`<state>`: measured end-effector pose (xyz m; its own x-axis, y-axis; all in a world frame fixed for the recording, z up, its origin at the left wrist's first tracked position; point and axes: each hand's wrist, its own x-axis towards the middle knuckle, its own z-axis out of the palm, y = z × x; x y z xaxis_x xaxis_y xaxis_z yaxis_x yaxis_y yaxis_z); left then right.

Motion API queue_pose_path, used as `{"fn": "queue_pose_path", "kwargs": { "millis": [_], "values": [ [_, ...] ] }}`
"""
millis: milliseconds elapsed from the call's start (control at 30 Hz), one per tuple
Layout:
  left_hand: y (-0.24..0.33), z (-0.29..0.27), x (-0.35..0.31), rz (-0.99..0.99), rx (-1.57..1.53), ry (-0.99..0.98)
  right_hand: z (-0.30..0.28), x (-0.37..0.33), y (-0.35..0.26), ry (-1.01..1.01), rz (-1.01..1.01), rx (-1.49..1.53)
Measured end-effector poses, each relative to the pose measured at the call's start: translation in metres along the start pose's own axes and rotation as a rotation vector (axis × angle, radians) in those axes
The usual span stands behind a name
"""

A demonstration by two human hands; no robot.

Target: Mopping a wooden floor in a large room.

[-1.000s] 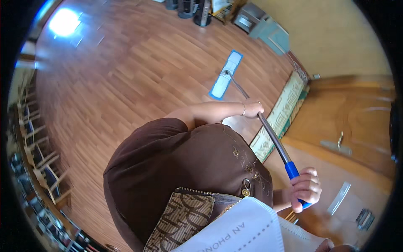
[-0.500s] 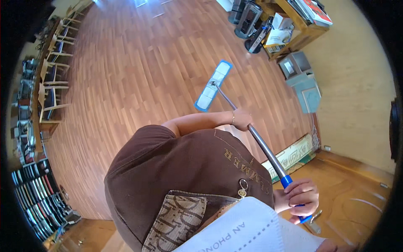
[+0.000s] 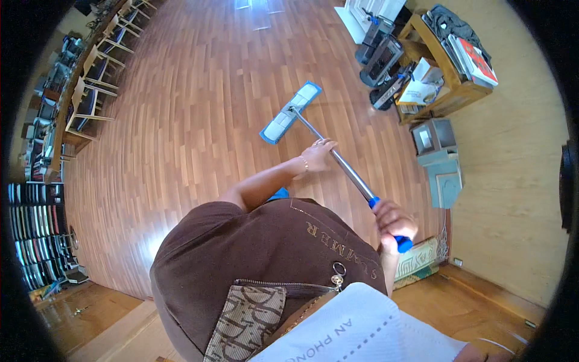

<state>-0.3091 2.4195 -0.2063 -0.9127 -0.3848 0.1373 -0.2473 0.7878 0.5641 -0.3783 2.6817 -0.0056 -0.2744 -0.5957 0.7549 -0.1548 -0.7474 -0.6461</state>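
Note:
A flat mop (image 3: 291,113) with a wide white-and-blue head lies on the wood-patterned floor ahead of me, its metal pole (image 3: 352,174) slanting back toward my right side. My left hand (image 3: 318,154) is closed round the lower part of the pole, a thin bracelet at its wrist. Higher up, my right hand (image 3: 395,221) wraps the blue grip at the pole's end; the blue end cap (image 3: 404,244) sticks out below the fist. Both forearms are partly hidden by my brown shirt.
Along the left runs a long counter (image 3: 67,120) with several wooden chairs (image 3: 90,99). A rack of rows of thin coloured items (image 3: 37,235) stands at the lower left. To the right are a wooden shelf (image 3: 449,99), dark machines (image 3: 383,63), a grey box (image 3: 435,136) and a patterned mat (image 3: 416,262).
The mop head has shifted a little left, and its pole has swung with it. Both hands have moved left and up in the picture, still round the pole.

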Motion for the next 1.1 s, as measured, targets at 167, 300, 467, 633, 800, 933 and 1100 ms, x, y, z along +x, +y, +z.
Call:
{"fn": "queue_pose_path", "kwargs": {
  "millis": [167, 300, 467, 633, 800, 933, 1100],
  "values": [
    [0.065, -0.091, -0.052, -0.025, -0.584, 0.1, 0.03, 0.02, 0.029, -0.114, -0.019, -0.051],
    [0.128, -0.165, -0.088, 0.379, -0.595, 0.314, 0.045, 0.036, 0.06, -0.165, -0.078, -0.125],
    [0.157, -0.175, -0.094, 0.475, 0.003, 0.515, 0.075, 0.035, 0.111, -0.056, 0.382, -0.093],
    [0.064, -0.161, -0.058, 0.326, 0.057, 0.618, 0.049, 0.082, 0.303, -0.549, -0.101, -0.198],
    [0.052, -0.166, -0.04, 0.315, -0.117, 0.439, 0.023, 0.062, 0.437, -0.435, 0.649, -0.006],
    [0.048, -0.21, -0.047, 0.287, -0.087, 0.427, 0.057, 0.114, 0.383, -0.562, 0.155, -0.433],
    [0.073, -0.263, -0.049, 0.301, -0.133, 0.428, 0.082, 0.137, 0.373, -0.568, 0.2, -0.45]
  ]
}}
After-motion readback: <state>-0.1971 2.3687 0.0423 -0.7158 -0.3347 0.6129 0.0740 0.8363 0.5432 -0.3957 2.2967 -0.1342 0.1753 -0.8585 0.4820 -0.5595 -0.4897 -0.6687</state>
